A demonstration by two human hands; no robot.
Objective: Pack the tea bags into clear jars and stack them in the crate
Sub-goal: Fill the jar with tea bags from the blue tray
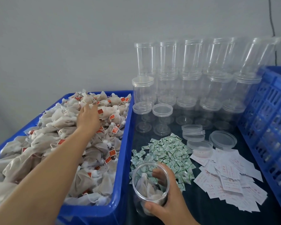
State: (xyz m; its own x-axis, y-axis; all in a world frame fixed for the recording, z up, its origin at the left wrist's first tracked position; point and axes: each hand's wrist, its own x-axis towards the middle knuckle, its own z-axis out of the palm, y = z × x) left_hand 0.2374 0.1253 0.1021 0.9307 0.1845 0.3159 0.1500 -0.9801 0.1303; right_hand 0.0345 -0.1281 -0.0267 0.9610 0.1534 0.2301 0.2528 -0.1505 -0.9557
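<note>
A blue bin [122, 148] on the left is heaped with beige tea bags [58, 143] carrying red tags. My left hand [88, 117] reaches far into the heap and lies on the bags; its fingertips are buried, so no grip shows. My right hand [167, 200] grips an open clear jar [150, 184] tilted toward me near the front, with a few tea bags inside. Stacked empty clear jars [193, 78] stand at the back. The blue slatted crate [269, 120] is at the right edge.
A pile of small green-and-white sachets [165, 153] lies on the dark tabletop beside the held jar. Loose clear lids [222, 139] and scattered white paper slips [229, 181] lie to the right. A grey wall closes the back.
</note>
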